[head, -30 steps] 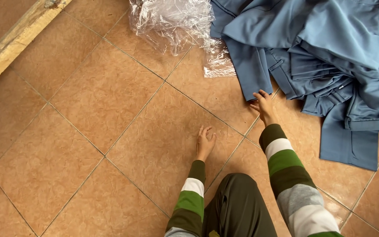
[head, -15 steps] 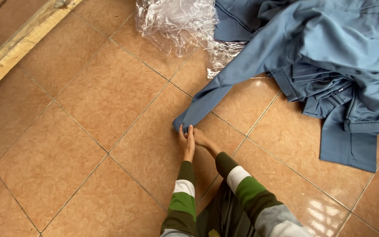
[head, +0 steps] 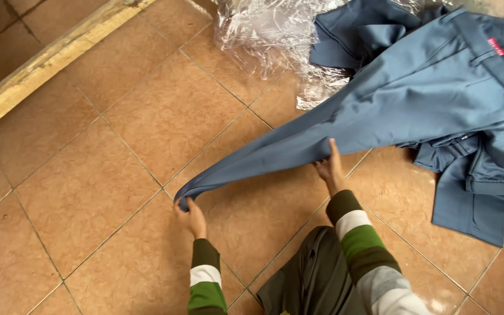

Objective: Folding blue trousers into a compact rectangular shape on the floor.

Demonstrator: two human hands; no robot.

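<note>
Head view: left hand [head: 192, 217] pinches the hem of a blue trouser leg [head: 298, 149] at lower centre; right hand [head: 329, 168] grips its middle, above the tiled floor [head: 88, 192].

A crumpled, clear plastic packaging bag [head: 275, 35] lay on the tan tiled floor [head: 88, 192] at the top of the view, shiny with white glare, its right edge tucked under the heap of blue-grey trousers [head: 438, 87]. A small red rectangular label [head: 496, 46] sat on the waistband of the top pair, near the upper right corner.
</note>
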